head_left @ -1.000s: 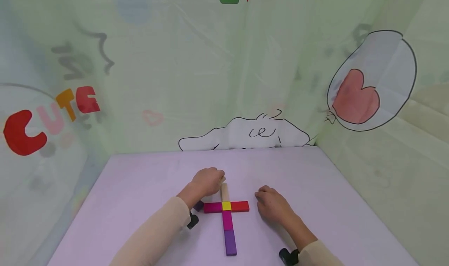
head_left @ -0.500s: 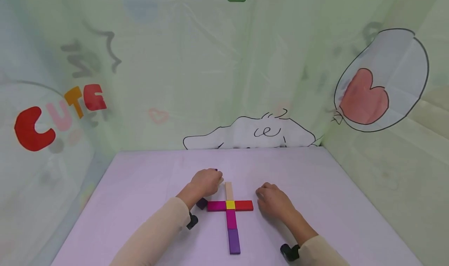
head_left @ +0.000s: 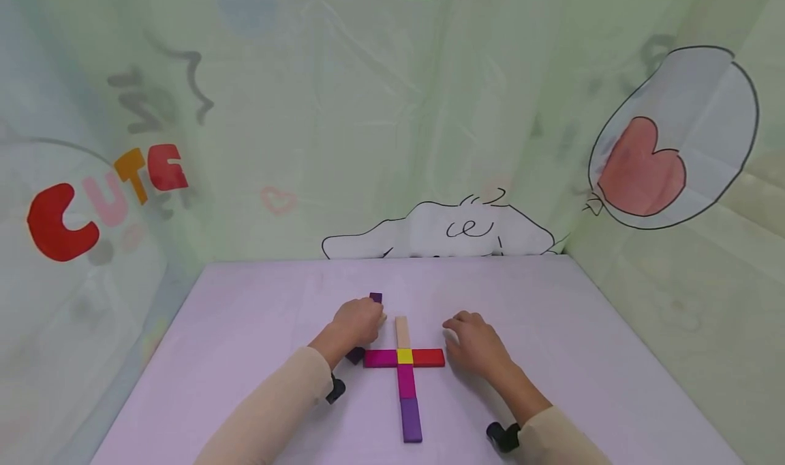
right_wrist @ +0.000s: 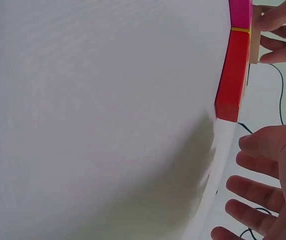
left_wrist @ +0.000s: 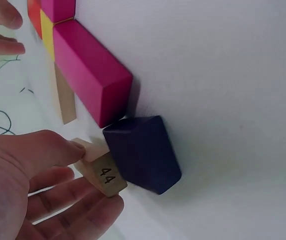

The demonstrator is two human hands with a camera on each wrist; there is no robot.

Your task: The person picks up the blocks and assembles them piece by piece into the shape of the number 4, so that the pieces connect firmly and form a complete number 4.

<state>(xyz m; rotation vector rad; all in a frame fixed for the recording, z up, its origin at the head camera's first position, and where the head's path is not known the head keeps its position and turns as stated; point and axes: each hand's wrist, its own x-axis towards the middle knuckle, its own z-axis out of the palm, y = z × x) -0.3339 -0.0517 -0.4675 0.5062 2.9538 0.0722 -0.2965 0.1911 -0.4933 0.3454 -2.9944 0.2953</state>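
Observation:
My left hand (head_left: 356, 323) pinches a small wooden block marked 44 (left_wrist: 104, 172) between thumb and fingers. Right beside that block is a dark navy block (left_wrist: 144, 155), set askew at the end of a magenta block (head_left: 380, 358). A purple block (head_left: 375, 296) shows just past the left knuckles, the rest of it hidden. My right hand (head_left: 475, 342) hovers with spread fingers off the end of the red block (head_left: 428, 358), holding nothing. Between them a yellow block (head_left: 405, 356) forms the centre of a cross, with a plain wooden block (head_left: 401, 332) on its far side.
Toward me the cross continues with a second magenta block (head_left: 407, 381) and a violet block (head_left: 411, 420). All lie on a pale lilac table (head_left: 264, 356). A printed curtain (head_left: 368, 110) hangs behind and at both sides. Each wrist carries a small black camera (head_left: 504, 438).
My left hand has drawn leftward, away from the plain wooden block's far end, and the purple block has come into sight beyond it. My right hand has risen slightly, its fingers opening. The view has shifted.

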